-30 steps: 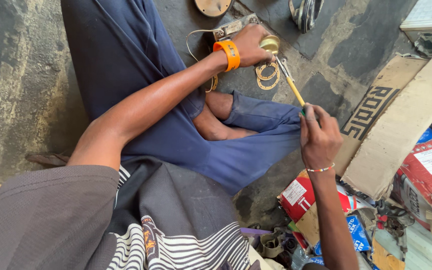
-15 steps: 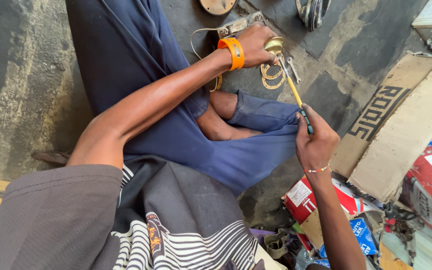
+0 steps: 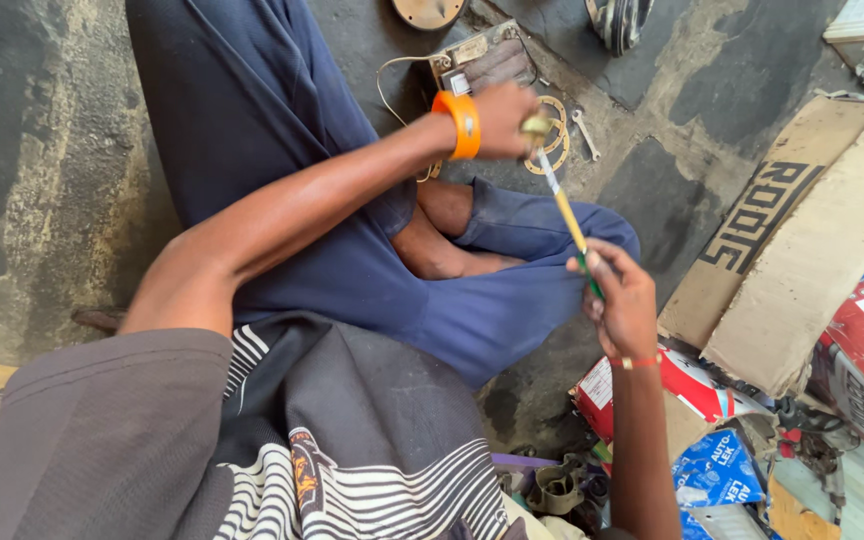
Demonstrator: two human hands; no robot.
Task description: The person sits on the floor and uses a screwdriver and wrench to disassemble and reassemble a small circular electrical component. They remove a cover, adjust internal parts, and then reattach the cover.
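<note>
On bare concrete floor (image 3: 42,180), seated cross-legged, dark blue trousers (image 3: 282,130), bare foot tucked in at centre.

Left hand (image 3: 504,120): orange wristband (image 3: 460,124) at the wrist, arm stretched forward across the knee. Fingers curled shut around a small brass fitting (image 3: 536,126), which shows just at the right edge of the fist. Most of the fitting is hidden by the hand; its shape cannot be made out further.

Right hand (image 3: 620,305): thin red bracelet at the wrist, fingers closed round the dark green end of a screwdriver (image 3: 564,205). Yellow handle section runs up and left from the grip; the metal tip meets the brass fitting at the left hand. The tool is tilted, spanning the gap between both hands above the right knee.

Floor just beyond the left hand: flat brass ring gaskets (image 3: 554,140), partly covered by the hand; a small open-ended spanner (image 3: 585,134) just beside them; a worn metal part with a wire looped off it (image 3: 482,62) behind the wrist.

Right side: flattened cardboard sheets (image 3: 812,240), a red carton (image 3: 697,385) near the right forearm, a blue packet (image 3: 717,470) below it, and some grey metal bits (image 3: 557,490) close to the body.
</note>
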